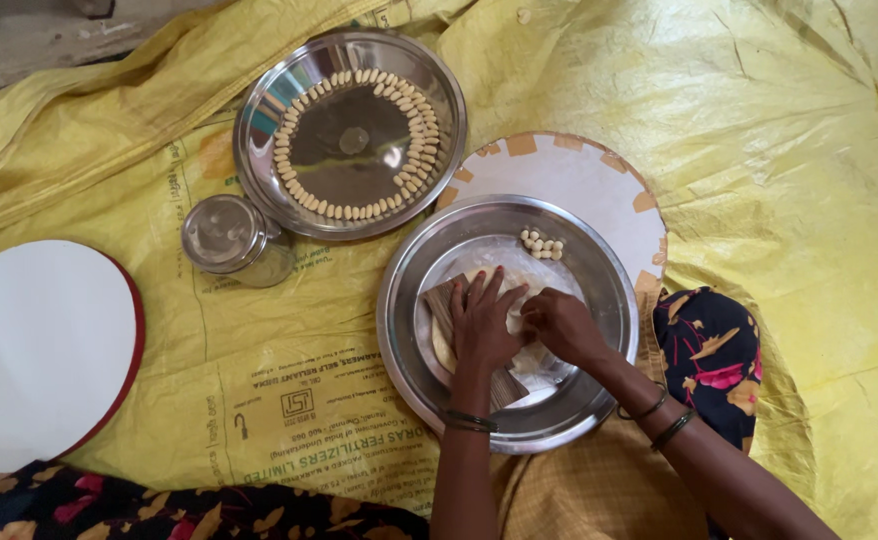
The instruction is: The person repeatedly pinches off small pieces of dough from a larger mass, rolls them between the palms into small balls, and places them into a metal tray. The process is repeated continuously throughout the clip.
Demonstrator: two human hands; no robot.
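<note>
Dough (519, 300) on ridged board (446, 303): left hand (484, 320) flat, fingers spread, pressing; right hand (559, 325) curled, pinching dough edge.

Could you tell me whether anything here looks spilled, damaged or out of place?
Nothing looks spilled. The dough pieces sit in a neat ring in the far steel plate, with a small cluster in the near plate. Only the round board under it looks worn, with patchy edges.

Yellow sheet (779, 150), silver plates (409, 340), white red-rimmed disc (44, 350), dark floral cloth (709, 360).
</note>
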